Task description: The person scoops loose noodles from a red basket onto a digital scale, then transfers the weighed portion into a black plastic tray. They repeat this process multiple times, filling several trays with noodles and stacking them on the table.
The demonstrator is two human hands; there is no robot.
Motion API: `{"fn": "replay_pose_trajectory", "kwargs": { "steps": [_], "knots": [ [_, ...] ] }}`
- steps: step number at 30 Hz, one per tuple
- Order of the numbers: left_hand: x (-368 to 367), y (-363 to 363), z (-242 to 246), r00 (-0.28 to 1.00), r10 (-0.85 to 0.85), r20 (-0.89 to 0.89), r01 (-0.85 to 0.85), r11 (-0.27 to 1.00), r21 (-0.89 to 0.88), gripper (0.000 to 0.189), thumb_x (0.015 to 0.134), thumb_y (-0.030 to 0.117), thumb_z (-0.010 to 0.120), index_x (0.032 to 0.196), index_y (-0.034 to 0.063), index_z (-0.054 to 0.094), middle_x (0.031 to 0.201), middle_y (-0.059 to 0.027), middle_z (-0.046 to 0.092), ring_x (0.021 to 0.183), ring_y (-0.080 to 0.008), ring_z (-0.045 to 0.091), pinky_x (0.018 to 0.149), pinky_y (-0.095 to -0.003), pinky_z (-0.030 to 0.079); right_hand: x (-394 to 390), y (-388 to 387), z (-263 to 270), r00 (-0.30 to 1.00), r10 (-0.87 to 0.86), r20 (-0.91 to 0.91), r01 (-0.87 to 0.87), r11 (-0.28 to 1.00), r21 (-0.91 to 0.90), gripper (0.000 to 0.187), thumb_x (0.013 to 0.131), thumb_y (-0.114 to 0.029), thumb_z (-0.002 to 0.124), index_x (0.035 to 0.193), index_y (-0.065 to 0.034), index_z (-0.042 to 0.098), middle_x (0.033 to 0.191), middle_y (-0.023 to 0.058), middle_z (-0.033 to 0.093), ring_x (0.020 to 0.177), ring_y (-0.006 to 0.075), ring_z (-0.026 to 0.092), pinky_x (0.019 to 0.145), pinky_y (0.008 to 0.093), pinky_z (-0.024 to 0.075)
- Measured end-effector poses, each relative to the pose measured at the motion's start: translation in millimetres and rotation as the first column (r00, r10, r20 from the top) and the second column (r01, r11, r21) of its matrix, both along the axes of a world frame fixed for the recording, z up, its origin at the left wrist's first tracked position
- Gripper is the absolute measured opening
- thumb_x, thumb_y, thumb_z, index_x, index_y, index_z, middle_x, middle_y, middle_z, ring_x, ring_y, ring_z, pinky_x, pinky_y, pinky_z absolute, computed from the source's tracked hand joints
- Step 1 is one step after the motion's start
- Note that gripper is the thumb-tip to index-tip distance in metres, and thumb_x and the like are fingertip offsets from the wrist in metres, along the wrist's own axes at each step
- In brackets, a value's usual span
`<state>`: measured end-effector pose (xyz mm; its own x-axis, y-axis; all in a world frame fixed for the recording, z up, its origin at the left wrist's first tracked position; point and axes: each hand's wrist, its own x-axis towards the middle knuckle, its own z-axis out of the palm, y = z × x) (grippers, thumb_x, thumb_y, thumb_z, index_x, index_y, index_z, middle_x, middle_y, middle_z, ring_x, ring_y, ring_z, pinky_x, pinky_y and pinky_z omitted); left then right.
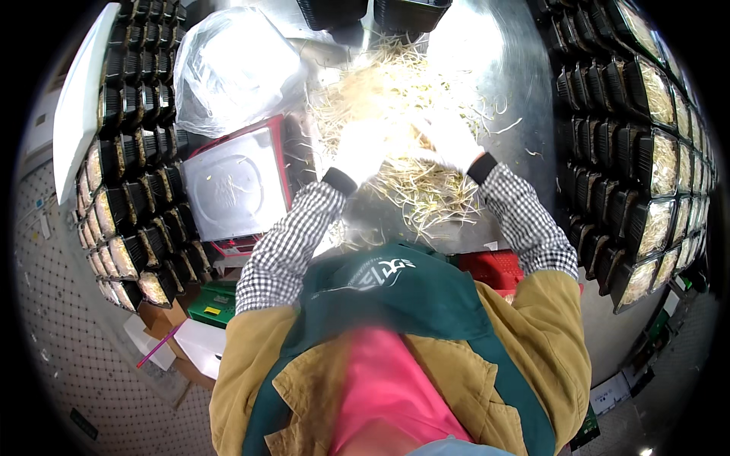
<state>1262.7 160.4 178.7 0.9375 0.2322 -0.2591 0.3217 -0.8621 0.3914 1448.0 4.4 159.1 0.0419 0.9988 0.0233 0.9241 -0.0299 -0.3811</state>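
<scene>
A loose heap of bean sprouts [410,85] lies on the metal table [513,137] before me. Both hands are in strong glare and look white. My left hand [362,145] rests in the left side of the heap, its fingers lost in the brightness. My right hand [453,139] reaches into the heap from the right, with sprouts at its fingertips. Whether either hand grips any sprouts cannot be made out. Left of the heap stands a scale with a metal pan [234,185] and a red frame.
A clear plastic bag [234,71] lies behind the scale. Black trays [333,12] stand at the far edge of the heap. Tall stacks of packed black trays rise at the left [134,151] and right [613,142]. A red crate [490,268] is near my body.
</scene>
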Motion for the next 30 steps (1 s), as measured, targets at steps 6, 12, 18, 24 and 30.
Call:
{"fn": "replay_pose_trajectory", "kwargs": {
  "steps": [6,12,18,24,30],
  "knots": [
    [-29.1,-8.3,4.6,0.998,0.017,0.055,-0.011,0.994,-0.109,0.024,0.088,0.028,0.06,0.106,0.0126,0.065,0.094,-0.0114,0.065,0.095,-0.0325,0.061,0.085,-0.0469,0.048,-10.8,-13.7,28.3,0.971,-0.093,-0.221,0.057,0.985,-0.165,0.066,0.084,-0.049,0.065,0.138,-0.0147,0.049,0.117,0.0153,0.06,0.106,0.033,0.058,0.092,0.0443,0.0474],
    [26.9,17.7,-31.4,0.904,0.077,0.42,-0.289,0.834,0.47,0.033,0.082,0.025,0.064,0.112,0.0129,0.062,0.102,-0.0113,0.062,0.094,-0.0294,0.06,0.084,-0.041,0.049,19.2,51.0,-4.2,0.918,-0.302,0.256,0.245,0.941,0.232,0.074,0.076,-0.029,0.074,0.142,-0.0175,0.043,0.111,0.0153,0.062,0.105,0.0312,0.06,0.088,0.0411,0.0507],
    [17.1,44.1,-45.7,0.952,0.192,0.239,-0.219,0.971,0.094,0.055,0.075,0.021,0.067,0.126,0.007,0.053,0.111,-0.0124,0.06,0.109,-0.0304,0.055,0.094,-0.0501,0.042,41.0,66.3,16.8,0.983,-0.169,-0.066,0.15,0.96,-0.237,0.094,0.07,-0.017,0.073,0.151,-0.013,0.025,0.13,0.0169,0.052,0.118,0.034,0.052,0.093,0.047,0.0471],
    [42.3,75.1,-36.6,0.945,0.285,0.163,-0.301,0.95,0.083,0.064,0.075,0.024,0.07,0.132,0.0032,0.05,0.128,-0.0238,0.054,0.117,-0.0327,0.055,0.1,-0.0367,0.044,44.1,83.4,-7.4,0.983,-0.169,0.071,0.175,0.981,-0.087,0.089,0.075,-0.01,0.066,0.153,-0.0142,0.023,0.126,0.0213,0.057,0.109,0.0369,0.059,0.092,0.0427,0.05],
    [18.8,81.1,25.1,0.971,0.204,0.124,-0.15,0.926,-0.346,0.06,0.077,0.024,0.069,0.13,0.003,0.049,0.13,-0.0226,0.051,0.119,-0.0348,0.053,0.099,-0.0425,0.045,65.0,49.7,48.1,0.976,-0.039,-0.213,0.006,0.988,-0.156,0.084,0.072,-0.01,0.067,0.149,-0.0146,0.032,0.128,0.023,0.056,0.115,0.0356,0.057,0.098,0.0421,0.0475]
  ]
}}
